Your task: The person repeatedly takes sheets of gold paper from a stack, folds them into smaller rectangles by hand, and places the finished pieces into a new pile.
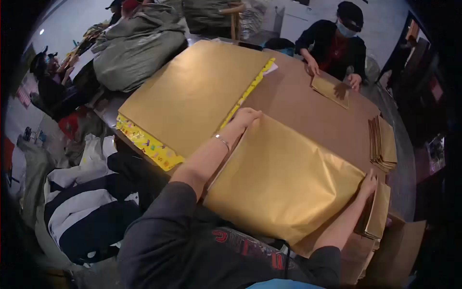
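Observation:
A large sheet of gold-brown paper (284,178) spans the space before me, its near side bulging and creased toward my body. At its far left corner, my left hand (246,117) grips the edge with the fingers closed. My right hand (369,184) pinches the right corner, its fingers partly hidden by the paper. Left of the sheet lies a broad gold paper stack (197,91), with yellow printed paper (149,144) showing along its edges. My left forearm crosses the near right edge of that stack.
A co-worker (332,48) across the brown tabletop (293,96) handles a small folded gold paper piece (332,91). Folded paper bundles (382,142) line the right edge, above an open cardboard box (397,245). Large grey-green sacks (137,48) stand behind left; striped cloth (91,212) lies near left.

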The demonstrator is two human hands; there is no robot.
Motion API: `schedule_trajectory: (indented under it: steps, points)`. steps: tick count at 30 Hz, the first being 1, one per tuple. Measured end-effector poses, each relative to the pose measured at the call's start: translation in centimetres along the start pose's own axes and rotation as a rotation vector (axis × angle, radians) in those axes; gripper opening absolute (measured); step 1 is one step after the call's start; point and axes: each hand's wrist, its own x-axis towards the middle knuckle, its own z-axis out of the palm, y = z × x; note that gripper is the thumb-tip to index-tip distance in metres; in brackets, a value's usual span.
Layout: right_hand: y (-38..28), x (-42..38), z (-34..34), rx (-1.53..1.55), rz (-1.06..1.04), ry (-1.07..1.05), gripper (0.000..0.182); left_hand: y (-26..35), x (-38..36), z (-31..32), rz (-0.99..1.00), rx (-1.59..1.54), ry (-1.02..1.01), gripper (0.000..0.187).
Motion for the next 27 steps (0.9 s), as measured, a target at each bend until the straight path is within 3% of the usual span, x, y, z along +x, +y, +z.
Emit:
schedule_trajectory:
  steps: [1, 4, 7, 8, 11, 12, 15, 18, 21, 23, 24, 27]
  points:
    - [-2.1, -1.0, -0.1, -0.027, 0.121, -0.079, 0.065, -0.8, 1.3, 0.2, -0.031, 0.002, 0.024, 0.024]
    - [1.5, 0.1, 3.2, 0.209, 0.226, -0.165, 0.063, -1.6, 2.8, 1.3, -0.128, -0.152, 0.042, 0.023]
    - [-1.5, -1.7, 1.8, 0.190, 0.358, -0.278, 0.060, -3.8, 5.9, 1.1, -0.024, -0.089, 0.072, 0.021]
    - [1.6, -0.9, 3.4, 0.246, 0.280, -0.262, 0.052, -4.0, 6.5, 1.0, -0.002, -0.086, 0.043, 0.021]
    - [2.0, -1.0, 2.2, 0.096, 0.213, -0.493, 0.038, -3.8, 7.2, 1.7, -0.016, -0.111, 0.100, 0.023]
    - [3.2, -0.6, 2.6, 0.018, 0.121, -0.494, 0.034, -2.9, 6.5, 1.6, -0.005, -0.077, 0.098, 0.024]
    - [0.6, -2.4, 2.1, -0.010, 0.169, -0.334, 0.033, -2.1, 5.6, 1.5, -0.084, -0.176, -0.002, 0.026]
    - [3.4, -1.6, 4.0, -0.040, 0.147, -0.190, 0.034, 0.3, 2.2, 1.0, -0.056, 0.016, -0.120, 0.029]
    - [7.7, 0.3, 5.7, 0.034, 0.172, -0.149, 0.037, -0.3, -0.3, -1.2, -0.094, 0.450, -0.374, 0.032]
    - [5.1, -0.6, 4.5, -0.017, 0.079, -0.129, 0.039, 0.1, -3.1, -1.7, 0.082, 0.589, -0.394, 0.032]
    - [5.0, -0.3, 4.4, -0.052, 0.025, -0.131, 0.039, -0.4, -3.4, -2.1, 0.015, 0.581, -0.382, 0.030]
    - [6.0, 0.9, 4.4, -0.057, 0.029, -0.223, 0.050, -1.1, -3.3, -2.8, 0.120, 0.743, -0.361, 0.031]
